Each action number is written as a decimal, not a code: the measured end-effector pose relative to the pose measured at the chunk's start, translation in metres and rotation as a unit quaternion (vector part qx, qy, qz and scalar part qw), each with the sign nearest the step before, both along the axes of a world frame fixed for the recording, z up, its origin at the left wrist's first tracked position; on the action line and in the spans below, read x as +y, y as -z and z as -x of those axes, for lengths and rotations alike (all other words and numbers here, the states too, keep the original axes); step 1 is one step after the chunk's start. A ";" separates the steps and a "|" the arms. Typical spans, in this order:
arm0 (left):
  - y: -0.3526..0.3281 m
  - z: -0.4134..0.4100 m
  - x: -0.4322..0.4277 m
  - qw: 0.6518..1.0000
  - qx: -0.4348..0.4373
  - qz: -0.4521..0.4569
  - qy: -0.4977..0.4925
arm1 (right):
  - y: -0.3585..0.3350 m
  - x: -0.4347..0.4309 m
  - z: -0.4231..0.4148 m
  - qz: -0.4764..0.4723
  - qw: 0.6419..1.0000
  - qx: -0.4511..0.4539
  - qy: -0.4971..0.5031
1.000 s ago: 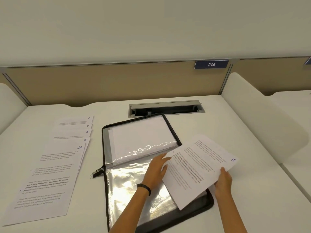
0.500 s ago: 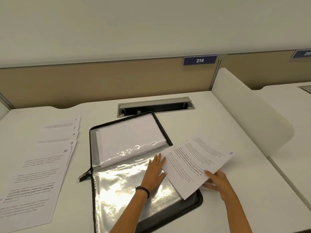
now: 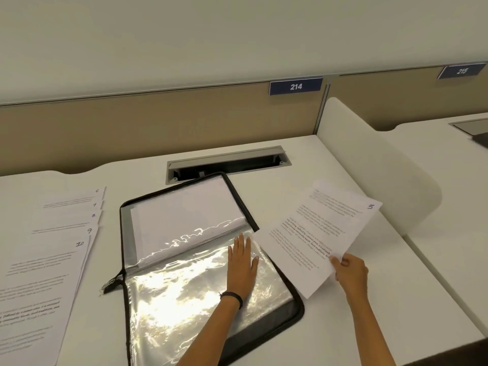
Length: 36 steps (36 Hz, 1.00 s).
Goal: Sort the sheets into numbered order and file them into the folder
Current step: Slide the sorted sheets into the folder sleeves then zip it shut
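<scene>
Pinching the near edge of sheet 5 (image 3: 317,233) between thumb and fingers of the right hand (image 3: 350,270), holding it lifted and tilted just right of the folder (image 3: 298,309), with its left edge overlapping the folder's right rim. Pressing the left hand (image 3: 241,262) flat, fingers straight and close together, on the shiny clear sleeve (image 3: 184,299) of the near half, close to its right side. Reading progress from the layout: seeing white filed paper (image 3: 184,210) already lying under plastic in the far half, judging that to be the lower-numbered sheets, with no numbers legible there. Handling 5 now. Leaving 6, 7, 8, 9 and 10 waiting as fanned sheets (image 3: 52,260) on the desk (image 3: 383,313) left of the folder, well apart from both hands, with numbers showing in order at the top right corners. Judging sorting finished and filing about half done, with those five plus the one in hand left to go in. Noting around: zip pull (image 3: 109,283) lying at the folder's left edge; grey cable slot (image 3: 227,165) just behind the folder; white side divider (image 3: 369,154) to the right; blue plate 214 (image 3: 295,86) on the back panel. Seeing nothing lying between sheet and sleeve. Expecting trouble only from limp, glare-covered plastic clinging shut and a paper corner catching there. Not managing to tell whether the sleeve mouth is open beside the left fingertips.
</scene>
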<state>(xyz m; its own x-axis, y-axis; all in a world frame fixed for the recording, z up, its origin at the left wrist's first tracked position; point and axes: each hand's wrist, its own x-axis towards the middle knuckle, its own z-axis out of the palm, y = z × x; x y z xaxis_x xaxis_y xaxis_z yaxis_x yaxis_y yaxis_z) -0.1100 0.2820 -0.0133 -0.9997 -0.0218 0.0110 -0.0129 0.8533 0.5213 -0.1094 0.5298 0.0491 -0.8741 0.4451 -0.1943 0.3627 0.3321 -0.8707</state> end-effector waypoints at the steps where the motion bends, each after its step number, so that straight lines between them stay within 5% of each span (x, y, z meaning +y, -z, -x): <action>1: 0.001 0.000 0.003 1.000 0.004 -0.006 -0.007 | -0.001 0.000 0.000 -0.003 1.000 0.017 0.014; 17: 0.015 0.008 0.014 0.999 -0.004 0.043 -0.027 | -0.014 -0.010 0.012 0.132 0.983 0.119 0.041; 36: -0.001 0.003 0.016 0.991 0.028 -0.099 -0.085 | 0.000 -0.070 0.010 0.304 0.945 0.100 0.064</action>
